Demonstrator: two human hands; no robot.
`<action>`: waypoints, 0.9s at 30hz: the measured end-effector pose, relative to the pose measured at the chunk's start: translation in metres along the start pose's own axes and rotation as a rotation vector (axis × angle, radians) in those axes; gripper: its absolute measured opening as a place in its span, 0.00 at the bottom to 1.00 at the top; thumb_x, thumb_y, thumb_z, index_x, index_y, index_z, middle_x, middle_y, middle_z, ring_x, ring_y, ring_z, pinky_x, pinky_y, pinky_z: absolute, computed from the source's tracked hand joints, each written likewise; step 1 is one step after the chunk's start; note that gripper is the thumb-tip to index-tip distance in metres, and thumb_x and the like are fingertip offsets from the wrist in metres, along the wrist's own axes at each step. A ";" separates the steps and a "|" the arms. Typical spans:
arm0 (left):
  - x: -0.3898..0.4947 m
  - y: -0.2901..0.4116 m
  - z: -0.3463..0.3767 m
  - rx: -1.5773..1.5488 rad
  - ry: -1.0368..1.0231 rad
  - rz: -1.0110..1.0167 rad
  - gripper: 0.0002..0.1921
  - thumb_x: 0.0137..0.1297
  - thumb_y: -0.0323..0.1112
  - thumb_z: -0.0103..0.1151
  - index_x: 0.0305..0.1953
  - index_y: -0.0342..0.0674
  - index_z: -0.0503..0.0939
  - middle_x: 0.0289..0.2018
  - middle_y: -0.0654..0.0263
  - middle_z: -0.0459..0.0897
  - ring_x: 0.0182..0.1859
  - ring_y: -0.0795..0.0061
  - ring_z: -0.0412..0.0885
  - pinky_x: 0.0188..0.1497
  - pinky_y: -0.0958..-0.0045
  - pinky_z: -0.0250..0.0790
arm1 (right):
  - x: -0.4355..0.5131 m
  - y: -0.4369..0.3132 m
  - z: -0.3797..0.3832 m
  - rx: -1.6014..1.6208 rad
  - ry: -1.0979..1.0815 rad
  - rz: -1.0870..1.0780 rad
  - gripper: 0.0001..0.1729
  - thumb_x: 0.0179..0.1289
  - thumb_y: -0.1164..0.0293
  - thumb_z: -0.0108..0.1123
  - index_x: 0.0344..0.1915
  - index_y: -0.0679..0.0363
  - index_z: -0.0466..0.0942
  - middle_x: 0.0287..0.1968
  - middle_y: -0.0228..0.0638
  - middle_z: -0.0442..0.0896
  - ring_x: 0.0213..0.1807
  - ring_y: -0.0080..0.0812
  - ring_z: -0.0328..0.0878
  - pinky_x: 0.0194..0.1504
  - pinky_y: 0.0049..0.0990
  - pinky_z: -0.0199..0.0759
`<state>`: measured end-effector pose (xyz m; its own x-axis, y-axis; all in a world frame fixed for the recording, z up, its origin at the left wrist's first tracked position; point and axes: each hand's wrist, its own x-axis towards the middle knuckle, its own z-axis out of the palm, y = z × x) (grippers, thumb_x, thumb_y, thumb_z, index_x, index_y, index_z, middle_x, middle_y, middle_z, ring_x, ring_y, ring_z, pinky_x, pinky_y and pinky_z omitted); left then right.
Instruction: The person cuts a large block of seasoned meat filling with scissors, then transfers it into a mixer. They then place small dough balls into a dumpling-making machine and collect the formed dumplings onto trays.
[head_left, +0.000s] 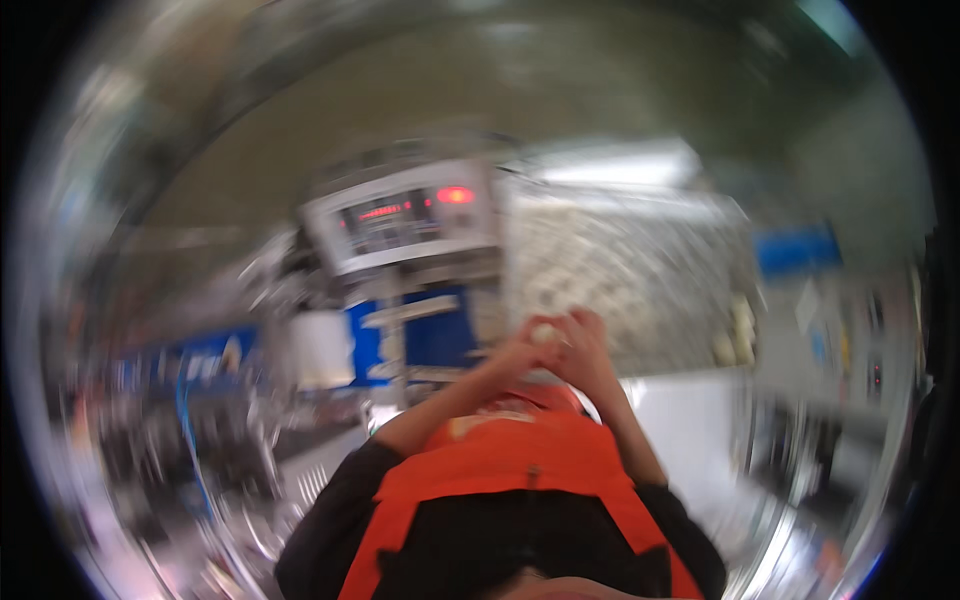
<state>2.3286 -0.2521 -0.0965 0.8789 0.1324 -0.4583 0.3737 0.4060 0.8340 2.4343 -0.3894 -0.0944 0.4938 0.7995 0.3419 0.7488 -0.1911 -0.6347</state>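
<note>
My left hand (528, 346) and my right hand (583, 345) meet in front of my orange apron (517, 457). Their fingers close around a small, pale, rounded piece (544, 334) that looks like dough. Blur hides its exact shape and how each finger grips it. Just beyond the hands lies a wide tray (675, 300), its surface whitish and mottled. Several pale lumps (585, 289) seem to sit in it, too smeared to tell apart.
Left of the tray stands a machine with a control panel (405, 214) showing red lights. Below it runs a blue conveyor belt (439, 330). More pale pieces (735, 334) lie at the tray's right edge. A blue object (796, 250) is further right.
</note>
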 end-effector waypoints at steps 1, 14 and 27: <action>-0.011 -0.003 0.003 -0.096 0.080 -0.057 0.16 0.66 0.35 0.60 0.53 0.42 0.72 0.41 0.62 0.80 0.43 0.73 0.81 0.50 0.68 0.75 | -0.002 -0.015 0.009 -0.061 -0.069 -0.065 0.28 0.42 0.64 0.75 0.45 0.57 0.78 0.46 0.44 0.76 0.53 0.49 0.69 0.55 0.43 0.64; -0.092 -0.029 -0.059 0.790 0.403 0.207 0.27 0.59 0.45 0.64 0.56 0.37 0.73 0.55 0.52 0.74 0.58 0.55 0.74 0.56 0.51 0.70 | -0.027 -0.041 0.036 0.381 0.035 0.235 0.18 0.49 0.80 0.63 0.44 0.60 0.77 0.42 0.35 0.77 0.45 0.36 0.75 0.41 0.30 0.69; -0.077 -0.079 -0.138 1.178 0.488 -0.049 0.17 0.53 0.31 0.64 0.45 0.39 0.76 0.44 0.53 0.78 0.48 0.50 0.77 0.51 0.57 0.70 | -0.161 0.226 -0.128 -0.811 0.588 0.390 0.23 0.63 0.58 0.57 0.52 0.62 0.77 0.51 0.47 0.79 0.52 0.48 0.76 0.50 0.43 0.72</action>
<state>2.1903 -0.1694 -0.1693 0.7505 0.5589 -0.3526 0.6588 -0.5909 0.4656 2.5805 -0.6347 -0.2040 0.7353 0.2434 0.6325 0.4564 -0.8677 -0.1968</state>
